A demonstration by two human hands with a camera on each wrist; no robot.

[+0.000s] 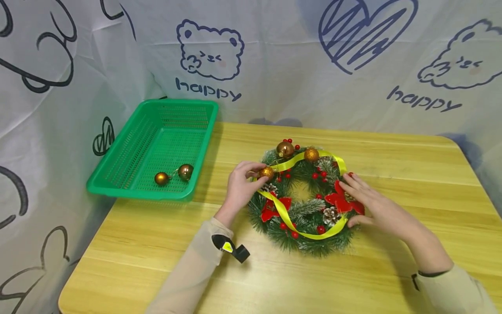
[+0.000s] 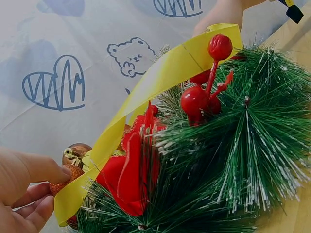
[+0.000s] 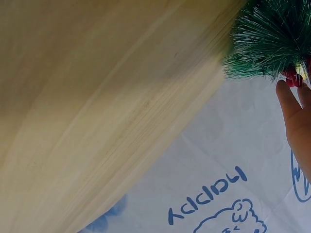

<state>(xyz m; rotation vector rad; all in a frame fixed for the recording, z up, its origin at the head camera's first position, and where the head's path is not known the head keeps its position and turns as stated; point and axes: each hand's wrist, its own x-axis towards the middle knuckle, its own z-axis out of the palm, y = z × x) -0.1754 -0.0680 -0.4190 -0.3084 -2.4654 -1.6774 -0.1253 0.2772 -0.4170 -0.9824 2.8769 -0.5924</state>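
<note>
A green wreath (image 1: 313,248) with red berries, pinecones and red bows lies on the table. Yellow ribbon (image 1: 288,220) loops around its top. My left hand (image 1: 243,183) pinches a glittery orange ball (image 1: 266,173) at the wreath's left side; in the left wrist view the ball (image 2: 68,178) sits against the ribbon (image 2: 141,92). With fingers extended, my right hand (image 1: 376,205) rests on the right side, beside a red bow (image 1: 340,199). A shiny brown ball (image 1: 285,149) and another glittery orange ball (image 1: 311,155) sit on the far side.
At the left of the wooden table (image 1: 423,183) stands a green plastic basket (image 1: 190,192). Inside it lie an orange ball (image 1: 161,178) and a brown ball (image 1: 185,172). A white cloth (image 1: 282,83) with drawings hangs behind the table.
</note>
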